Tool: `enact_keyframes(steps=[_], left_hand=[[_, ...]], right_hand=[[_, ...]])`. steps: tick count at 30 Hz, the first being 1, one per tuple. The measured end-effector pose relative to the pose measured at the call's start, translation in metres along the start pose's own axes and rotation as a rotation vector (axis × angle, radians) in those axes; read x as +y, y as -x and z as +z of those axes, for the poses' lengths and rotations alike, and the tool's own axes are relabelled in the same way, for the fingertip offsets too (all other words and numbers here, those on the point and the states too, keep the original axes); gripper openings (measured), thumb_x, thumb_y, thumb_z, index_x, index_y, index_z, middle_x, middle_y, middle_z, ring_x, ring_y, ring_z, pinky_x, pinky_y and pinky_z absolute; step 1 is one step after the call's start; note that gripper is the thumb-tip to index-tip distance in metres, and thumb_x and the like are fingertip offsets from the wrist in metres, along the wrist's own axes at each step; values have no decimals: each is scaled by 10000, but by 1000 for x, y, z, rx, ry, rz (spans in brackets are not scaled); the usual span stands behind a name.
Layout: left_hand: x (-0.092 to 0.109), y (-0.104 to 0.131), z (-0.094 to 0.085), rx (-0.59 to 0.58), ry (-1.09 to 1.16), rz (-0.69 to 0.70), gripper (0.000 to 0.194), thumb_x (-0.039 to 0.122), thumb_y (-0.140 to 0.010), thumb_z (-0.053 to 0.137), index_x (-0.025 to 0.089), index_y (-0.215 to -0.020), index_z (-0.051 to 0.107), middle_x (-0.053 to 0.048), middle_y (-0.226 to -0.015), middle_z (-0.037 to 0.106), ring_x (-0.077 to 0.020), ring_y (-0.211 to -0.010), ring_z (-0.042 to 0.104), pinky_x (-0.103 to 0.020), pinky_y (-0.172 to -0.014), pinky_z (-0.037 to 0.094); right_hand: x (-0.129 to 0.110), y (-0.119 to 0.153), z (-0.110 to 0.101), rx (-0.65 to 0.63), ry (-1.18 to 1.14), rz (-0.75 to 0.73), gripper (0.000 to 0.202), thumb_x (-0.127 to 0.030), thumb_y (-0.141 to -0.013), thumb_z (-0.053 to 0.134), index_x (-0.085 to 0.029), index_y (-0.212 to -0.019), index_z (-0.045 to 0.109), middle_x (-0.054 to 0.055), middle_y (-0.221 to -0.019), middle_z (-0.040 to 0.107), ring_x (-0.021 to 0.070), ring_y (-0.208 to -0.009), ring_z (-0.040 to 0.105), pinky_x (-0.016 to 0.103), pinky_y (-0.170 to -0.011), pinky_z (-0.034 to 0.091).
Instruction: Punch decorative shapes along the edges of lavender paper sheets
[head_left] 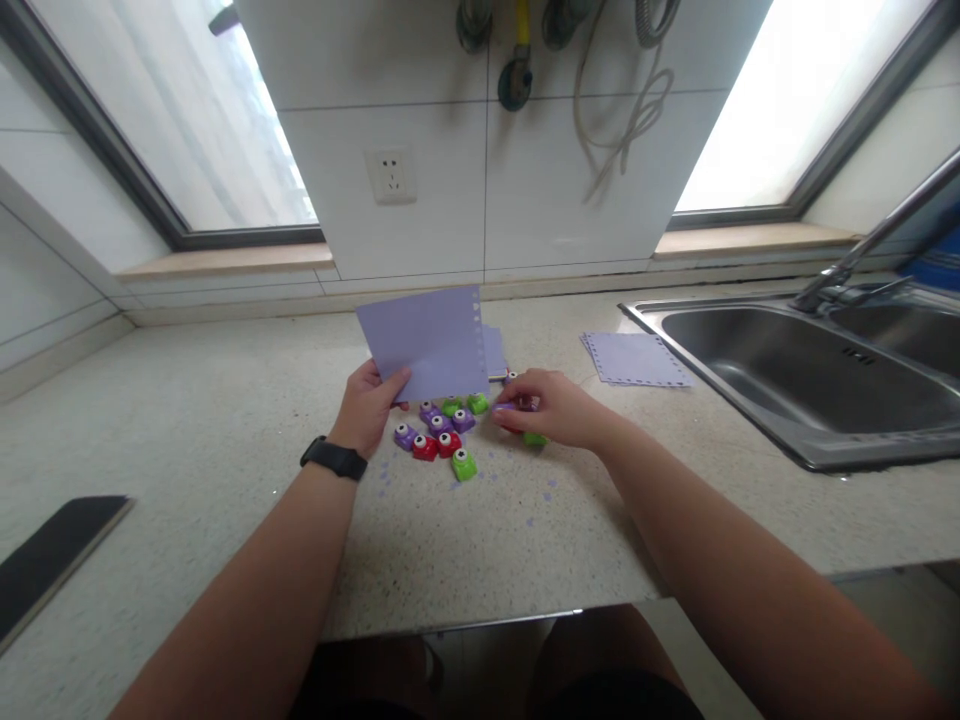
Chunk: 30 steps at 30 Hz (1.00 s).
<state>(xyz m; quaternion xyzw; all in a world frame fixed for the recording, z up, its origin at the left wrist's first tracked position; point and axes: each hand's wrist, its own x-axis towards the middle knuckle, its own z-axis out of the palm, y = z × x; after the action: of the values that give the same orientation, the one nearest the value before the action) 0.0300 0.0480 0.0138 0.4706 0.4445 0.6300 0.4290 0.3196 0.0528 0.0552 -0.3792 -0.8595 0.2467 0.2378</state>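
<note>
My left hand (373,400) holds up a purple sheet of paper (427,345) by its lower left corner, thumb on the front. Punched shapes line the sheet's right edge. Below it on the counter lie several small punches: purple ones (439,427), red ones (424,448) and green ones (464,464). My right hand (536,405) is just right of the sheet, its thumb and fingers closed round a purple punch (504,408). Under that hand a red punch and a green punch (535,439) show in part.
Stacked purple sheets (637,359) with punched edges lie at the right, beside the steel sink (742,350). More purple paper (493,352) is behind the held sheet. Purple scraps dot the counter (465,550). A dark flat object (56,550) lies far left.
</note>
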Motion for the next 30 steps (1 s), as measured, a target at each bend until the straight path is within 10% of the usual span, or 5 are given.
enact_keyframes(steps=[7,30], left_hand=[[1,0,2,-15,-4,-2,469,393,-722,861,162,-1109,730,-64,-1011,780,-136,-662,669,-214,-499,520],[-2,0,4,-26,3,-31,483,386,-702,869,165,-1108,729,-78,-1018,779,-164,-698,689,-258,-562,533]], right_hand=[[-2,0,-1,-69,220,-302,258,-364,-928,647,-194,-738,690,34,-733,631,187,-767,561,338,-762,428],[-5,2,1,-188,195,-281,233,-379,-772,836,-201,-894,747,17,-779,691,182,-766,591,317,-761,423]])
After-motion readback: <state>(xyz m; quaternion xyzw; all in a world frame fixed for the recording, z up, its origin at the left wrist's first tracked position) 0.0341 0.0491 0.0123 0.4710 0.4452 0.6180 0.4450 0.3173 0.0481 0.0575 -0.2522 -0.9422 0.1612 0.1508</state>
